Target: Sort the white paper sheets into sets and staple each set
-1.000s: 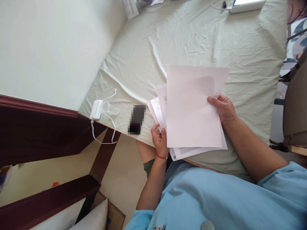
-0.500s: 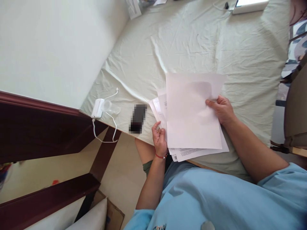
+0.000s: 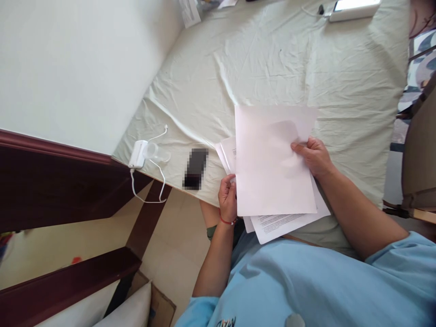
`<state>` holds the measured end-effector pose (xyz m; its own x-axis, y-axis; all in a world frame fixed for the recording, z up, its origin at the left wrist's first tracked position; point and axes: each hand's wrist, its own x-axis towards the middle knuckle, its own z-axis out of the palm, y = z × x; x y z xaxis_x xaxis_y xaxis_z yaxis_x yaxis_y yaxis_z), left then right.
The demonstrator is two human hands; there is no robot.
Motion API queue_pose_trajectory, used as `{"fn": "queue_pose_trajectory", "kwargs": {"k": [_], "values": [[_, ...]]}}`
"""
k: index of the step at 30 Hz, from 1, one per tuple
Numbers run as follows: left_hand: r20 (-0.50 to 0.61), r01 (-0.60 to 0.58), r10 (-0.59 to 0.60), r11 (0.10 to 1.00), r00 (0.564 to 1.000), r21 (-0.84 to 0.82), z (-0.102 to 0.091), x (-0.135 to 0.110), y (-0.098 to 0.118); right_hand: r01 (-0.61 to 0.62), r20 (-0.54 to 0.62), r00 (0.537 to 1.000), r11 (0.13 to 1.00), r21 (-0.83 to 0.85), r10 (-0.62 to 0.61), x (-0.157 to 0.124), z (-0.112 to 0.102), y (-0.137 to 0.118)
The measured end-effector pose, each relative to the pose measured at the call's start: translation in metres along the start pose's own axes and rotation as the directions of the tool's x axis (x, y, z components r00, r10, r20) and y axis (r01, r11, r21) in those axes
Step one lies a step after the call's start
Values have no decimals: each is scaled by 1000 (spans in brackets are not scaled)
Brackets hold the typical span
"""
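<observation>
Two bare hands grip paper, one on each side of a blank sheet (image 3: pixel 269 181). The right hand (image 3: pixel 315 156) has its thumb (image 3: pixel 299 148) flat on the face of the blank sheet, in from the right edge, with the fingers closed behind; how many leaves they pinch is hidden. The left hand (image 3: pixel 227 200) is curled at the left edge of the blank sheet, thumb and forefinger drawn nearly together on the printed sheets (image 3: pixel 282 226) underneath, though its fingertips are partly out of sight. The blank sheet stands almost square to the body, its long axis running away from the person. The printed sheets fan out below it: one juts past its near edge, turned so that its text lines climb toward the right, while other corners show at its left. The table's near edge runs close below the blank sheet, and the jutting printed corner reaches past it toward the blue shirt (image 3: pixel 289 277). Left of the blank sheet, near the left hand, lies a pixelated dark object (image 3: pixel 195 168), and farther left sit a white adapter (image 3: pixel 137 154) with its cable and a clear plastic piece (image 3: pixel 155 153). Beyond the blank sheet's far edge spreads a wide stretch of creased tablecloth (image 3: pixel 272 59), up to a white device (image 3: pixel 356 12) well off at far right. More cloth lies right of it, then a chair (image 3: pixel 420 163).
</observation>
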<state>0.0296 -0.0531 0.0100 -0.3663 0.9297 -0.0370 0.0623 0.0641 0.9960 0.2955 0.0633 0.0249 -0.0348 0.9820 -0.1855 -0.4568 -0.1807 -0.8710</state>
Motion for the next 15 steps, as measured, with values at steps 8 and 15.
{"fn": "queue_pose_trajectory", "kwargs": {"k": [8,15], "values": [[53,-26,25,999,998,21,1,0,-9,0,21,1000,985,-172,3,-3,-2,3],[7,-70,70,995,998,71,2,-2,-10,72,-13,997,980,-187,-76,-1,-1,5]]}}
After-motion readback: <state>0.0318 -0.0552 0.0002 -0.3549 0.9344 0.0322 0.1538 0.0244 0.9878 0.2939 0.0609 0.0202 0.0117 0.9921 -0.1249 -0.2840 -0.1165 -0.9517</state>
